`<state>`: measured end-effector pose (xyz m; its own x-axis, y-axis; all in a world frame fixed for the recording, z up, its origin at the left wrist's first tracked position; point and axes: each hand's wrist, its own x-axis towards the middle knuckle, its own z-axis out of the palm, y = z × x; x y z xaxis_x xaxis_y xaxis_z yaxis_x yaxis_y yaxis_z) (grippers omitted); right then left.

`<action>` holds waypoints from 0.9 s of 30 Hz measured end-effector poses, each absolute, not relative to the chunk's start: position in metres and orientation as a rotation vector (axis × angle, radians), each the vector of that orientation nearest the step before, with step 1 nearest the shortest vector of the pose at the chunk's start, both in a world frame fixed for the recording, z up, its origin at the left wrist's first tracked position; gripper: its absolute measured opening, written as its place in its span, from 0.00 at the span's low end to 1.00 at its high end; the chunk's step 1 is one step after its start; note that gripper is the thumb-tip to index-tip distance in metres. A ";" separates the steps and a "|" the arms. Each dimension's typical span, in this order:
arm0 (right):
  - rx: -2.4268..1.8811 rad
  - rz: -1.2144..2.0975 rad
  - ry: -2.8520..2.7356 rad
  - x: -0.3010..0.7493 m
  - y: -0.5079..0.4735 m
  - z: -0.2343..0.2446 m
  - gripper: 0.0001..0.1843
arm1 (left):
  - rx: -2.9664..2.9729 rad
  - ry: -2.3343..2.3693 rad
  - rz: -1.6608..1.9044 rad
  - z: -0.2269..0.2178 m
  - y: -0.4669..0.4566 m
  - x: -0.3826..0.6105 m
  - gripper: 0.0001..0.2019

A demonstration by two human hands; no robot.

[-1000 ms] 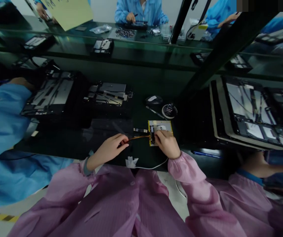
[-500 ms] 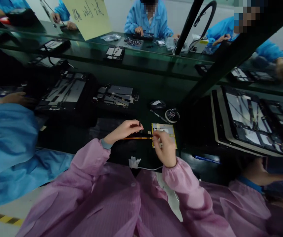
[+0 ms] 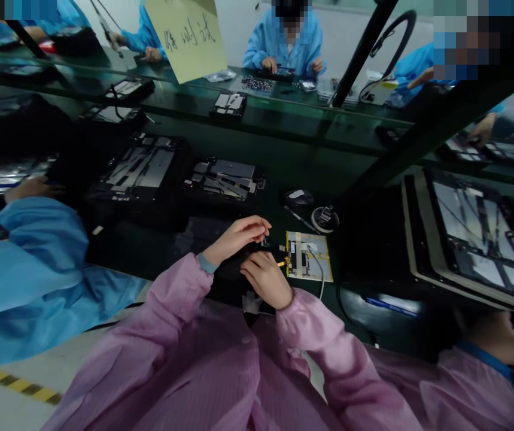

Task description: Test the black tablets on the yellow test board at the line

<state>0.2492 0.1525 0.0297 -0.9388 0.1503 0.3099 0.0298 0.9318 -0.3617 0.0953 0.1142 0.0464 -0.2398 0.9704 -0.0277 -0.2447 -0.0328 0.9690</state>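
My left hand (image 3: 242,236) is closed in a pinch over the dark bench. A thin, small item shows at its fingertips, too small to name. Just below and to the right is my right hand (image 3: 269,280), its fingers bent and drawn together over a dark surface; what they hold, if anything, is hidden. Right of that hand lies a yellow-edged battery and circuit board assembly (image 3: 306,272), with a grey cable (image 3: 319,263) across it. A short piece of orange flex ribbon (image 3: 282,263) shows between the right hand and this assembly.
Opened tablets (image 3: 142,167) and another opened unit (image 3: 225,178) lie behind my hands. A round tin (image 3: 325,219) and a black mouse-shaped object (image 3: 298,197) sit beyond the board. Stacked tablets (image 3: 472,221) and a blue pen (image 3: 392,307) are at right. Co-workers sit around.
My right hand has moved left, off the board assembly and close to my left hand. The grey cable now shows across the assembly. The whole view has shifted slightly.
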 end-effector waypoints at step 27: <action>-0.429 0.943 -2.373 0.297 0.216 0.046 0.07 | 1.736 1.905 1.147 0.046 0.109 0.147 0.05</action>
